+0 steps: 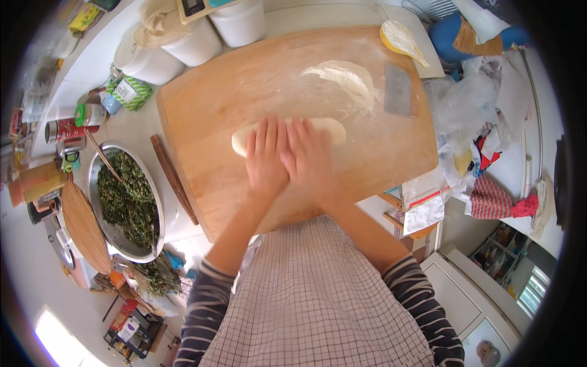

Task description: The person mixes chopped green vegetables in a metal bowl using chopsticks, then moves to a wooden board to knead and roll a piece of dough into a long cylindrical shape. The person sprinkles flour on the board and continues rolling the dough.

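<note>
A thick log of pale dough (334,131) lies crosswise on a large wooden board (202,137). Flat on top of it, palms down, rest my left hand (269,151) and my right hand (309,149). The two are side by side and touch near the thumbs. Neither grips the dough; its middle is hidden under my fingers, while both rounded ends show. My right hand looks blurred. Beyond the dough, a curved heap of flour (348,80) is spread on the board. To its right lies a flat grey metal dough scraper (397,89).
A yellow scoop of flour (398,36) sits at the board's far right corner. Left of the board are a wooden rolling pin (174,179) and a metal bowl (158,192) of chopped greens. White tubs (146,62) line the back. Plastic bags (463,101) hang at right.
</note>
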### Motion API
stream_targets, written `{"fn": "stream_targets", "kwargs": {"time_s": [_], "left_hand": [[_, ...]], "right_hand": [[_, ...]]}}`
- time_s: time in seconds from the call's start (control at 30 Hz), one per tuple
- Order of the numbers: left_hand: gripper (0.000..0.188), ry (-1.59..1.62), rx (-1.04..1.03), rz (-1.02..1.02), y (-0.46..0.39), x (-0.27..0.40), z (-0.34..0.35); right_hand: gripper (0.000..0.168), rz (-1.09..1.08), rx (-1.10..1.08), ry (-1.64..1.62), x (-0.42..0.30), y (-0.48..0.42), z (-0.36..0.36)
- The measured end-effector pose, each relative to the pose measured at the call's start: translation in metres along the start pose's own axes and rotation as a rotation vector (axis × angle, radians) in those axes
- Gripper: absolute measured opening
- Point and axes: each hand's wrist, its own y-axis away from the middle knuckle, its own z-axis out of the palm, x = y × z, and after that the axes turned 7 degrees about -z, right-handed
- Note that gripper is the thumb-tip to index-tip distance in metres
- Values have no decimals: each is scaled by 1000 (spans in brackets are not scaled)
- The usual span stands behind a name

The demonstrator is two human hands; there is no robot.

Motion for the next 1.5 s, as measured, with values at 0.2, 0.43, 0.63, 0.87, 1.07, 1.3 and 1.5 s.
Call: {"fn": "stream_targets", "kwargs": {"time_s": [0.2,0.43,0.63,0.87,1.07,1.3,1.5], "left_hand": [[42,-98,-30,-71,-28,-13,24],[37,33,240,-83,-75,-57,-10],[52,-214,109,-484,84,-105,-15],[61,-284,-95,-412,84,25,23],[77,120,52,150,16,91,48],[100,-102,-200,50,-75,-8,-3],[79,6,-64,68,-43,-11,11]], "right_hand": [[36,-68,109,32,27,-33,13],[28,-95,221,-195,-10,-56,12],[58,-379,-361,-280,-83,84,17],[48,-876,-468,-154,95,46,-59],[47,-602,-266,-51,188,18,-79],[58,362,-101,273,185,55,-83],[64,322,20,212,200,65,-63]]}}
